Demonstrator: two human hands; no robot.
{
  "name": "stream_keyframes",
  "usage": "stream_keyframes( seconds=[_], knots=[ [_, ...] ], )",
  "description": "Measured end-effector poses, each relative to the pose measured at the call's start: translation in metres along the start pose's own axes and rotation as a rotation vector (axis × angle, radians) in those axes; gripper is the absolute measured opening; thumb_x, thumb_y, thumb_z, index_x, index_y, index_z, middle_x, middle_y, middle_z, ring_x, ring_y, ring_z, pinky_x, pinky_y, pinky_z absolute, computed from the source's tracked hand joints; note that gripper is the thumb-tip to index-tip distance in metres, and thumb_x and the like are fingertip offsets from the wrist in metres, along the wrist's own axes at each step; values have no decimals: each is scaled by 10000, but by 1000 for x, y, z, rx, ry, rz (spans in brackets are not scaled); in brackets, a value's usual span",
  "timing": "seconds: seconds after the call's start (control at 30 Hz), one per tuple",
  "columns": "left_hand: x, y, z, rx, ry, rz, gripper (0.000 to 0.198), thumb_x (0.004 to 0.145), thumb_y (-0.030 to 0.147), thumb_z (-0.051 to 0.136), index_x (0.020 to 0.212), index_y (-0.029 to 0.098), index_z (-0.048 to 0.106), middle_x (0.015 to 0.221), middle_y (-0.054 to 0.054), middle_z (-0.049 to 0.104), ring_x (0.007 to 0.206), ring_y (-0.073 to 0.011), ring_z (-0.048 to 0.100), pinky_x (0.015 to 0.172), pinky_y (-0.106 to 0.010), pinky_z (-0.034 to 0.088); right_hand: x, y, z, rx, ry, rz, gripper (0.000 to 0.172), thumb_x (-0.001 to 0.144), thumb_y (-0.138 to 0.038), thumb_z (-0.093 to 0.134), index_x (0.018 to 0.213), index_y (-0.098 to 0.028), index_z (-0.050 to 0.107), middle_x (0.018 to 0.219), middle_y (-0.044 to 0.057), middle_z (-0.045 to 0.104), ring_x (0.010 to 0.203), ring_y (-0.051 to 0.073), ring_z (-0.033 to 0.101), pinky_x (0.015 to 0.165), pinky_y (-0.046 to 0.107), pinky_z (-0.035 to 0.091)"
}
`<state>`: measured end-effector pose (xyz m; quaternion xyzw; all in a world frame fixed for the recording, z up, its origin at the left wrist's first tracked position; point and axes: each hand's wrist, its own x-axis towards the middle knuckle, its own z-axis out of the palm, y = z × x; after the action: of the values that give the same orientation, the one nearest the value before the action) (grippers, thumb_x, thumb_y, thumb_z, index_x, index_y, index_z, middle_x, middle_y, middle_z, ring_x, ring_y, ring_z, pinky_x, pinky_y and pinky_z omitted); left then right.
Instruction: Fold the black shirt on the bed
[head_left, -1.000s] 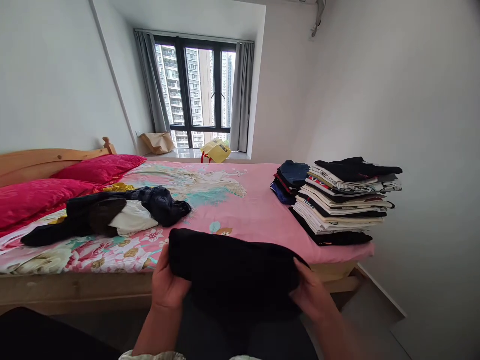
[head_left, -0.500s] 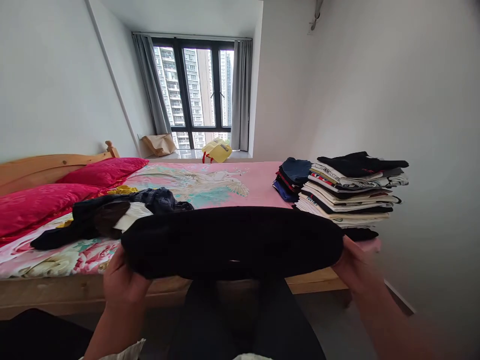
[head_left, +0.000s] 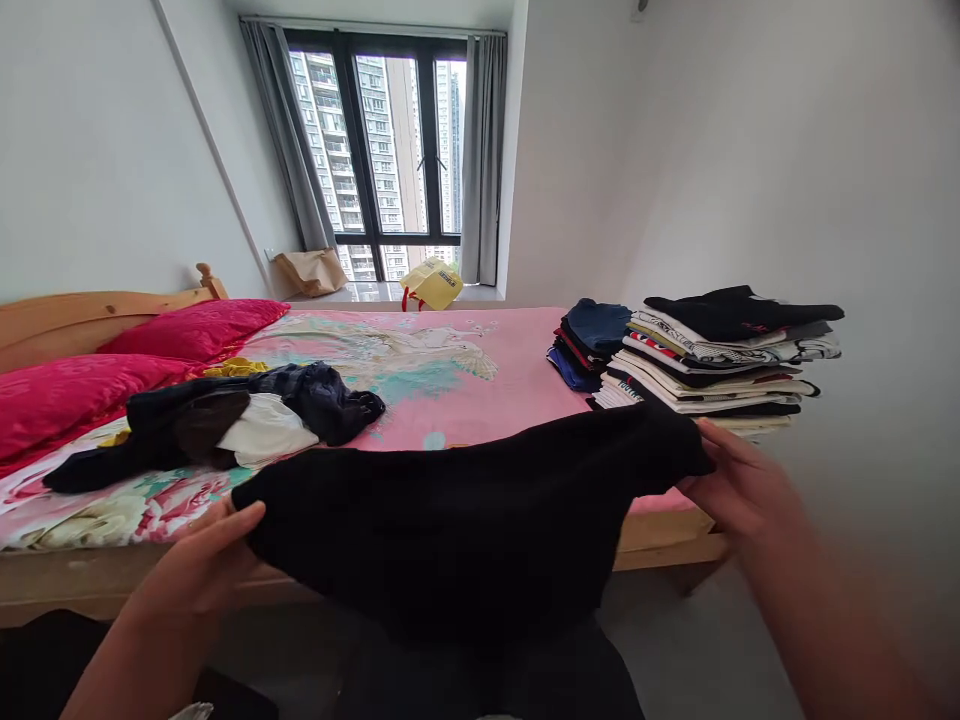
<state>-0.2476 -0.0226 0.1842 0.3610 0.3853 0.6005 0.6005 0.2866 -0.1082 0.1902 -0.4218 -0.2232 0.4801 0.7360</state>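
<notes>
A black garment [head_left: 450,530] is gripped by the fingers of the left hand [head_left: 191,570] and right hand [head_left: 739,490], with folded shirts [head_left: 720,360] stacked and loose clothes [head_left: 247,420] left unfolded.

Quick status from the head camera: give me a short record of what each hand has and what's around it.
left hand: touching the left end of the black garment
right hand: holding its right end
nearby: tall stack of folded shirts, smaller folded stack
rest: pink bedspread, heaped dark clothes, red pillows
</notes>
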Motion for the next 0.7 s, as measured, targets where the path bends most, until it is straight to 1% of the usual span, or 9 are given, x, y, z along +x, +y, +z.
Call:
stream_keyframes(
  seconds=[0.07, 0.13, 0.2, 0.27, 0.33, 0.4, 0.5, 0.6, 0.7],
  knots=[
    [30, 7, 24, -73, 52, -7, 196, 831, 216, 482, 944, 154, 629, 798, 27, 724, 935, -193, 650, 808, -295, 531, 31, 2, 20, -7, -44, 20, 108, 735, -253, 640, 839, -224, 643, 802, -8, 684, 693, 131, 617, 636, 268, 509],
    [64, 5, 48, -32, 25, -42, 214, 837, 283, 506, 951, 142, 620, 801, 8, 716, 844, -172, 658, 775, -289, 531, 66, 13, 37, -86, -58, -23, 117, 751, -300, 604, 833, -218, 612, 787, -6, 673, 699, 128, 612, 654, 276, 508],
    [92, -14, 61, 234, 36, -103, 291, 831, 383, 508, 954, 143, 619, 826, -44, 712, 787, -188, 661, 717, -326, 537, 93, 37, 47, -293, 24, -36, 202, 786, -402, 528, 834, -214, 586, 744, 4, 657, 659, 125, 600, 630, 281, 505],
    [105, -48, 58, 646, 38, -107, 420, 769, 527, 543, 920, 145, 631, 867, -94, 706, 793, -233, 663, 685, -364, 527, 104, 74, 46, -406, 37, -19, 251, 750, -426, 555, 855, -202, 591, 760, 28, 659, 635, 131, 590, 588, 277, 490],
    [101, -90, 44, 904, -22, -28, 471, 671, 577, 619, 867, 150, 646, 892, -106, 703, 863, -276, 653, 750, -393, 508, 96, 120, 35, -495, -20, 6, 264, 675, -375, 628, 860, -187, 623, 797, 48, 668, 656, 148, 592, 583, 282, 483],
    [83, -129, 26, 969, -80, 31, 433, 620, 524, 677, 873, 173, 652, 943, -88, 701, 963, -289, 625, 859, -401, 474, 76, 165, 19, -580, -75, 16, 221, 610, -266, 636, 811, -176, 653, 771, 48, 664, 723, 181, 603, 675, 333, 501],
    [56, -169, 10, 1073, -241, 168, 373, 722, 423, 601, 1029, 213, 628, 1098, -68, 670, 1081, -256, 581, 954, -395, 431, 44, 214, -9, -681, -128, -37, 314, 529, -120, 532, 802, -195, 668, 858, 31, 661, 905, 211, 593, 915, 392, 438],
    [50, -186, 14, 1186, -350, 321, 373, 816, 310, 476, 1169, 224, 558, 1235, -70, 603, 1177, -219, 523, 1027, -389, 377, 29, 235, -30, -927, -211, -281, 498, 522, -72, 440, 945, -219, 657, 1020, 40, 617, 1045, 219, 529, 1000, 404, 366],
    [61, -191, 33, 1322, -399, 364, 401, 825, 236, 435, 1216, 206, 516, 1274, -95, 557, 1202, -212, 488, 1024, -389, 364, 30, 235, -36, -1181, -241, -480, 438, 584, -65, 427, 945, -210, 628, 981, 65, 587, 998, 230, 515, 940, 409, 389]
  ],
)
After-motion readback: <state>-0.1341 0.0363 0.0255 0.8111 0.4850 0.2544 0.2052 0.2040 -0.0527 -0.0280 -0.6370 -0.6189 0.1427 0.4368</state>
